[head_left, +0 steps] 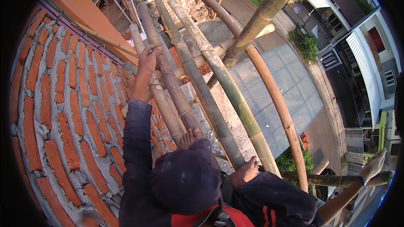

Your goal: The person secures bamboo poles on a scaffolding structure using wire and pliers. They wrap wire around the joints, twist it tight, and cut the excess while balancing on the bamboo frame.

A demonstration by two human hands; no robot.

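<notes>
At the left, my left hand (pixel 149 57) is closed over a bamboo pole (pixel 137 40) beside the brick wall, with its fingers reaching toward the neighbouring brown bamboo pole (pixel 167 77). My right hand (pixel 373 166), with a blue band at the wrist, is at the far right. Its fingers are stretched out over a dark crosswise bamboo pole (pixel 328 178); whether the palm presses on it I cannot tell. My bare feet stand on the poles: one foot (pixel 191 138) on the brown pole, the other foot (pixel 246 171) by a dark green pole (pixel 206 94).
A red brick wall (pixel 75 113) with grey mortar rises close at left. Wide gaps part the lengthwise poles, and a paved surface (pixel 277 92) lies far below. A thick bamboo pole (pixel 263 17) slants across at upper right. Thin wire (pixel 158 82) tangles around a pole joint.
</notes>
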